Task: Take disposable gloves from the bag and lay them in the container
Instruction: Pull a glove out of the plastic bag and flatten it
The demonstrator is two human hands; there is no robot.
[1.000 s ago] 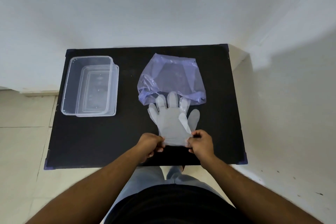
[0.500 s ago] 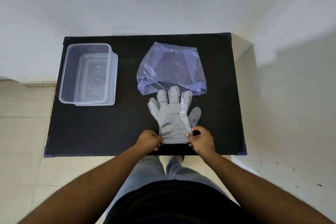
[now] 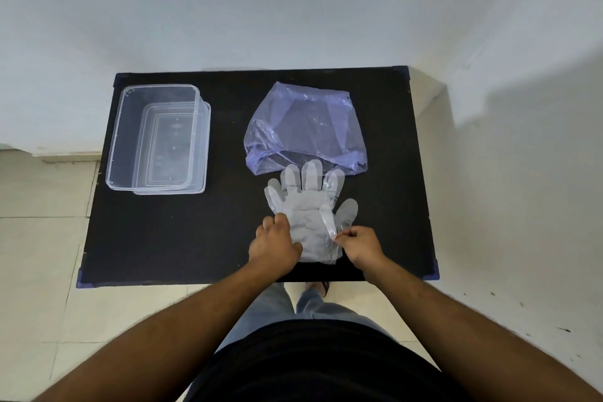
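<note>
A stack of clear disposable gloves (image 3: 308, 206) lies flat on the black table (image 3: 228, 238), fingers pointing away from me, fingertips touching the mouth of the purple plastic bag (image 3: 303, 127). My left hand (image 3: 275, 246) presses down on the stack's left cuff side. My right hand (image 3: 359, 246) pinches the thumb of the top glove between thumb and forefinger, lifting it slightly off the pile. The clear plastic container (image 3: 156, 139) stands at the table's far left with nothing visible inside.
A clear lid (image 3: 204, 153) sits under the container, sticking out on its right and near sides. White walls rise behind the table and to its right. Tiled floor lies to the left; my legs and a foot are below the near edge.
Both hands let go of the cuff corners. My left hand moved up onto the stack and pressed flat; my right hand shifted to pinch the top glove's thumb.
</note>
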